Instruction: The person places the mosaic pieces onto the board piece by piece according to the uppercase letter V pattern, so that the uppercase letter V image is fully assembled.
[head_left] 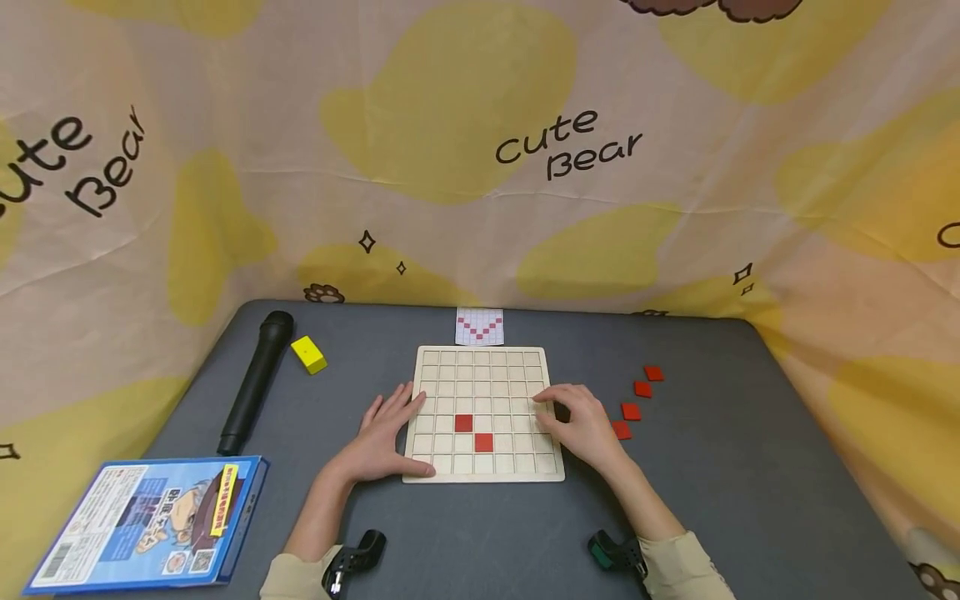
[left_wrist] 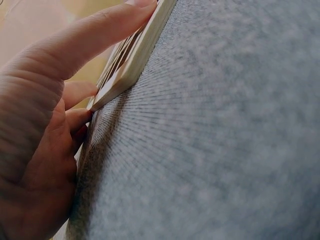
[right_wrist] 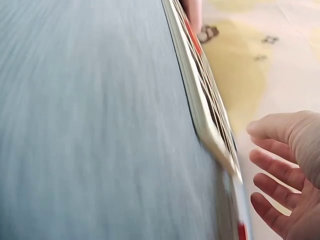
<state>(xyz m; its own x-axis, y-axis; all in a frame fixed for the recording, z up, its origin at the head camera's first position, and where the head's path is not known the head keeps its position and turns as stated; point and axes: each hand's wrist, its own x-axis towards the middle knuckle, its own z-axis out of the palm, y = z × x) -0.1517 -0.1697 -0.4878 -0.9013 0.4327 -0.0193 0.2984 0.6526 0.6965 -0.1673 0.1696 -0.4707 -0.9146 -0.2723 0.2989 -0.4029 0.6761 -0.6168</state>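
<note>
A light wooden grid board [head_left: 483, 357] lies on the table, with two red square tiles [head_left: 463, 423] set diagonally in its cells. My left hand [head_left: 378, 446] spreads over the board's left edge, thumb resting on the near-left corner and fingertips along the side. In the left wrist view the thumb [left_wrist: 85, 42] lies across the rim. Over the right edge hovers my right hand [head_left: 585, 421], fingers loosely bent. Its fingers [right_wrist: 272, 167] hold nothing in the right wrist view, and a gap shows between them and the board. Several loose red tiles [head_left: 632, 412] lie right of that hand.
A small card [head_left: 480, 327] with a red V pattern on a grid lies behind the board. At the left are a black microphone [head_left: 257, 383], a yellow block [head_left: 309, 355] and a blue box [head_left: 150, 525]. A patterned cloth [head_left: 450, 167] hangs behind the grey table [head_left: 480, 542].
</note>
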